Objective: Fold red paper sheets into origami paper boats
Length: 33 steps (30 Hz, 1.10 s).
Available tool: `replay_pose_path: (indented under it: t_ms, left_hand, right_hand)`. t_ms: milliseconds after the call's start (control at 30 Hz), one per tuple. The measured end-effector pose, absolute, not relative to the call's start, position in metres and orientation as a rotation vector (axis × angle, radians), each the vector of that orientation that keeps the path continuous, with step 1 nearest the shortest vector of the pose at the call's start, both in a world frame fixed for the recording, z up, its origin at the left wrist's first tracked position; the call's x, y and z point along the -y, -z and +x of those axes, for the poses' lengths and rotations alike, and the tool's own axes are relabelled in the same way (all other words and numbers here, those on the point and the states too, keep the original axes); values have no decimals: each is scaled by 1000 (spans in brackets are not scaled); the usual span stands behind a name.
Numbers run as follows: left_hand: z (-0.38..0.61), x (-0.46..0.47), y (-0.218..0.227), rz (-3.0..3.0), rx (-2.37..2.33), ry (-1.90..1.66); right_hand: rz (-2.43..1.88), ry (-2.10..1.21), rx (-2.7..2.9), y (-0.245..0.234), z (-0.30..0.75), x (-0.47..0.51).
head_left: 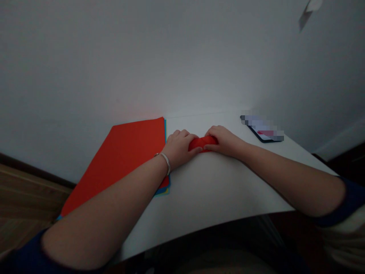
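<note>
A small red folded piece of paper [203, 143] lies on the white table [216, 182] between my two hands. My left hand [179, 149], with a silver bracelet on the wrist, grips its left end with curled fingers. My right hand [224, 140] is closed over its right end, fingers pressed down on it. Most of the red piece is hidden under my fingers.
A stack of coloured paper sheets [125, 160], red on top with blue and yellow edges showing, lies at the table's left side. A phone [264, 130] lies at the back right. A white wall stands behind; wooden floor shows at the left.
</note>
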<state>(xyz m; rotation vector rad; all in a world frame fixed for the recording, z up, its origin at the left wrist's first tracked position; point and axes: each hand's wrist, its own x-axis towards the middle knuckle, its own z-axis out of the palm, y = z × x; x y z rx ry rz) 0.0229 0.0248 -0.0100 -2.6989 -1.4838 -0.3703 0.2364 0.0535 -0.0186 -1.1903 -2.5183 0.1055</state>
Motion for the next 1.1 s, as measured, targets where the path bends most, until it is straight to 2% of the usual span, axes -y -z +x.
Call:
replay_pose_path:
  t_ms: [400,1100]
  left_hand:
    - [23,-29,11,-2688,1538,312]
    - [13,-27,-11,-2724,1739,-23]
  right_hand:
    - [-1237,-70,2587,12,237,-54]
    - [-1369,-346,2526,12,263,-55]
